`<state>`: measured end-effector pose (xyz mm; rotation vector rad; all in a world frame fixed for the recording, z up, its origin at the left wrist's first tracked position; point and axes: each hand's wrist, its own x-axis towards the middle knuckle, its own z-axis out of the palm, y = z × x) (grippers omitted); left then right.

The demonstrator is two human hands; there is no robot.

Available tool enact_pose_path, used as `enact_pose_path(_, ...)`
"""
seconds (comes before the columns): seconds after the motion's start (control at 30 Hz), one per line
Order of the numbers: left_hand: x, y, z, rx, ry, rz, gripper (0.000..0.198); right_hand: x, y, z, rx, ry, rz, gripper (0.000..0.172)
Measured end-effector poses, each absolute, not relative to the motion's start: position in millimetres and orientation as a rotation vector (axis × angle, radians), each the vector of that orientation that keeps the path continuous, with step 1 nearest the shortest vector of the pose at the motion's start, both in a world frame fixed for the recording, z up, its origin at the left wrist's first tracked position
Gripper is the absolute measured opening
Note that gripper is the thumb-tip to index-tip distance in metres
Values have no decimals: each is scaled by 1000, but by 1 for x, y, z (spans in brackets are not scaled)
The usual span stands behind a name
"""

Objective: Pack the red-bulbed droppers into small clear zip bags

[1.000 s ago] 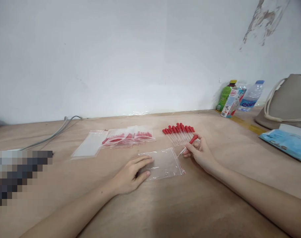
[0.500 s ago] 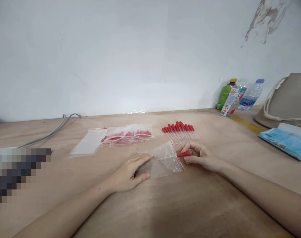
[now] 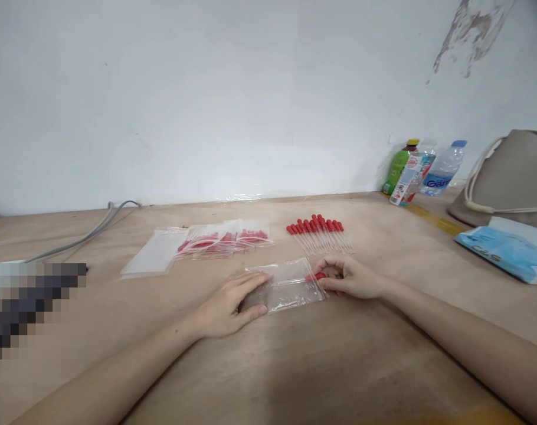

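A plywood table [image 3: 295, 366] carries a clear zip bag [image 3: 286, 286] at centre. Above it lie filled bags [image 3: 224, 239] and red-bulbed droppers [image 3: 317, 230]; bottles [image 3: 412, 171] stand upper right.

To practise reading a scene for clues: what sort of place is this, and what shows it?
Probably a makeshift packing bench in a plain room: a bare wooden table against a scuffed white wall, loose red-capped droppers beside small clear bags filled with them, and drink bottles at the side.

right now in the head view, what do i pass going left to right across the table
grey cable → empty zip bag → left hand → clear zip bag it rests on → red-bulb dropper → right hand pinching it → green bottle → water bottle → blue tissue pack
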<state>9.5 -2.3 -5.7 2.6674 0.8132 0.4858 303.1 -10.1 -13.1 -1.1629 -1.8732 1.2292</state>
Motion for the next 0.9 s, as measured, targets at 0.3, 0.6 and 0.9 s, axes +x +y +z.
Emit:
enact_pose_path(0.3,12,-4,-5,2671,809,468,51,282,-18,-18,-989,-1634,1483,30)
enact_pose_path(0.6,10,-2,-9,2604,787,536,37,296,-16,-7,-897,-2197,1009,37)
enact_pose_path(0.9,7,-1,-7,2683,718,417,36,337,0,9,-1029,-2205,1351,31)
